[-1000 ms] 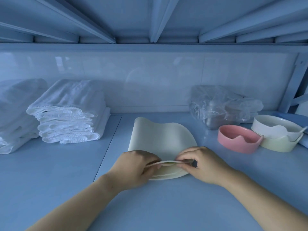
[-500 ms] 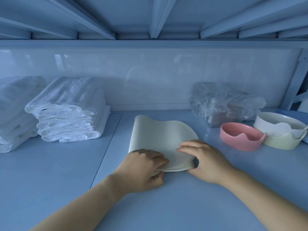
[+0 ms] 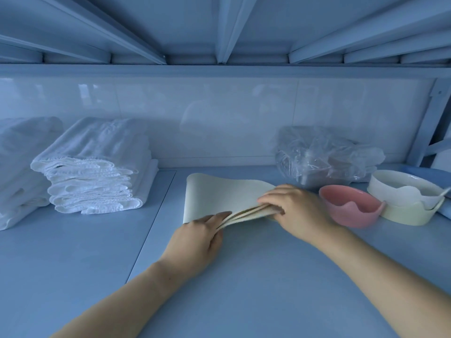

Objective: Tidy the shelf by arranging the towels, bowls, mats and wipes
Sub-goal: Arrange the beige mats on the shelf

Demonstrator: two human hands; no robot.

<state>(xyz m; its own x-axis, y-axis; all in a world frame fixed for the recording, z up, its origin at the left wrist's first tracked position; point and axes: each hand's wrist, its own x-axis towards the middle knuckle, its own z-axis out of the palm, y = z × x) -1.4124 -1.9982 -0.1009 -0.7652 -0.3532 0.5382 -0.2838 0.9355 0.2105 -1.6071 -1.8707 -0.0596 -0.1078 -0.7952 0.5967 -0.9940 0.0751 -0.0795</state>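
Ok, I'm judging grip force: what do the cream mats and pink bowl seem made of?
Cream mats: probably silicone or soft rubber, matte; the lifted layers bend and curl. Pink bowl: rigid, smooth with a faint sheen, plastic or glazed ceramic; cannot tell which.

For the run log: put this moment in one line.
step: arranging mats | left hand: holds near edge | right hand: grips same edge | towels: stacked left | pink bowl: right of mats
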